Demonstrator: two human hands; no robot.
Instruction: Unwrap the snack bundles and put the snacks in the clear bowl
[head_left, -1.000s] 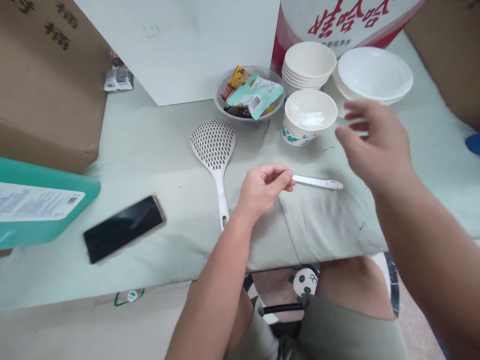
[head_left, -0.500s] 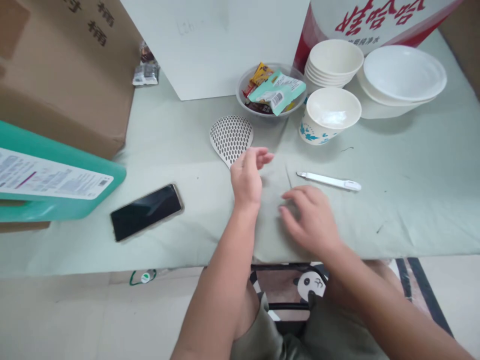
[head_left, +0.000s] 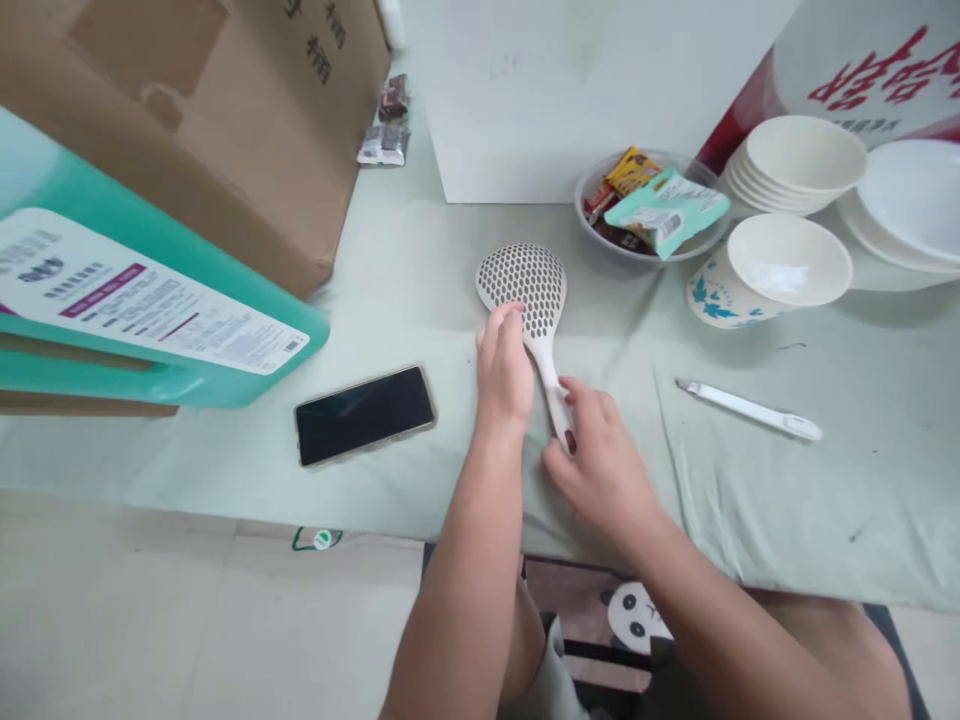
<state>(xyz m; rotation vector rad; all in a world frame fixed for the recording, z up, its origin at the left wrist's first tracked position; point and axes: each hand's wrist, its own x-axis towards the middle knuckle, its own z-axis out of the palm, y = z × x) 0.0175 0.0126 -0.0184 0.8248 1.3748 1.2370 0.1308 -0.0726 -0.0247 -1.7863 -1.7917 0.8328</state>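
Note:
A pale slotted skimmer (head_left: 523, 285) with a honeycomb-holed head lies on the cloth, its handle slanting down toward my right hand (head_left: 604, 455). The fingers and thumb of that hand are closed around the handle's lower end, where a dark hole shows. My left hand (head_left: 506, 375) is set on edge along the left side of the skimmer's neck, its fingers stretched out and slightly curved. Nothing is visible in the left palm, which is partly turned away. Whether the left fingertips touch the skimmer's head I cannot tell.
A phone (head_left: 365, 412) lies to the left, beside a green jug (head_left: 225, 330) and a cardboard box (head_left: 247, 170). Behind are a bowl of snack packets (head_left: 615, 255) and a white panel (head_left: 525, 130). Paper cups (head_left: 787, 265), white bowls (head_left: 911, 215) and a white utility knife (head_left: 750, 408) are at right.
My right hand has moved left and taken hold of the skimmer's handle. The handle now angles farther right, out from behind my left forearm. The view has shifted left.

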